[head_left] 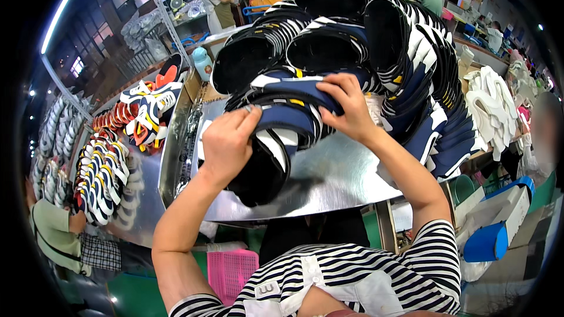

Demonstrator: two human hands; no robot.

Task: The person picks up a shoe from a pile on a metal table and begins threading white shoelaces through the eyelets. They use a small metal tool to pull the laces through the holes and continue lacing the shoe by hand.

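Note:
A navy and white shoe upper (286, 117) with a small yellow tab lies across a stack near the front of the metal table (335, 170). Its left edge is pinched between the thumb and fingers of my left hand (228, 141). My right hand (348, 107) grips the navy material at the right, thumb below and fingers on top. Beneath my left hand, the black opening of an upper (264, 170) hangs near the table edge. Tall nested stacks of matching uppers (326, 50) stand just beyond my hands, and another stack (432, 105) curves down at the right.
Red, white and yellow uppers (103, 176) line the left bench, near a light blue bottle (202, 63). White pieces (492, 105) are heaped at the right. Below the table are a pink basket (232, 273) and a blue bin (486, 242). Other people work around.

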